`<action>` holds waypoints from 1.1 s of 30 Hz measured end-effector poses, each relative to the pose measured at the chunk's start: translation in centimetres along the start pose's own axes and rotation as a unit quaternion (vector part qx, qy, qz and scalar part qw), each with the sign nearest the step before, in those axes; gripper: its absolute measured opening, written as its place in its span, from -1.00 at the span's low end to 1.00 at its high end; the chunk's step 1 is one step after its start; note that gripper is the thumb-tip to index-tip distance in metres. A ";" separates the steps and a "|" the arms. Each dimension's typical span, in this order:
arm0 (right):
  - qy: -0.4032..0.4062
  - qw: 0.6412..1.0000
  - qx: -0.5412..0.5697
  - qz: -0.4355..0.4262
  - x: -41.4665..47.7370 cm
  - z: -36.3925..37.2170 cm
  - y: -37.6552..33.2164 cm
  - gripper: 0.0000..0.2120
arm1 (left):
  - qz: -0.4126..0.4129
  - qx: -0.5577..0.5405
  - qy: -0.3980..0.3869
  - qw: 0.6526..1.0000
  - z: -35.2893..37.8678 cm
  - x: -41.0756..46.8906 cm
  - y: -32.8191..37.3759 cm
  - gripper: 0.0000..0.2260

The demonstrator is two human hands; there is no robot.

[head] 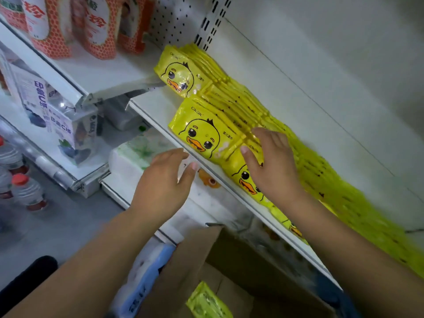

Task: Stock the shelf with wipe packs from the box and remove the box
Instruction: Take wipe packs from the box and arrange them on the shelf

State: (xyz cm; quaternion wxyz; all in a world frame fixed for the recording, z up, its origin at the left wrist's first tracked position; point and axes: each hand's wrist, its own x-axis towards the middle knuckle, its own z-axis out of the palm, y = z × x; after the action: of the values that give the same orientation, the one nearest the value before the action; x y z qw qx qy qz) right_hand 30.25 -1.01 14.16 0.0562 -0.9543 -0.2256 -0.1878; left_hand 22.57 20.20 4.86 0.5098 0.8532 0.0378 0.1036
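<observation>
Many wipe packs (202, 134) beneath flat right hand (273, 164).

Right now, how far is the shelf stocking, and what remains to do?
Done: rows of yellow wipe packs stand on the shelf. In hand: the right grip rests flat on the front row, seemingly straightening it; the left grip hovers open by the shelf edge, holding nothing. Left: at least one pack lies in the cardboard box below, and the box is not yet removed.

A shop: white metal slotted shelving (286, 92) carries rows of identical yellow duck-print wipe packs (199, 134), with orange-patterned pouches (96, 26) at 11 o'clock.
</observation>
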 end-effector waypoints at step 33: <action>-0.447 0.763 0.157 0.440 -42.1 23.8 5.4 -0.28 | -0.078 0.215 -0.162 0.960 11.5 -17.0 -0.1 -0.82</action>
State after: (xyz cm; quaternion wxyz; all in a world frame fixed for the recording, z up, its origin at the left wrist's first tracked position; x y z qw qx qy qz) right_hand 5.80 -18.49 -24.09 0.1745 -0.9025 0.1935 0.3430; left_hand 8.49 7.44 -2.85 0.3198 0.9425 0.0425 -0.0872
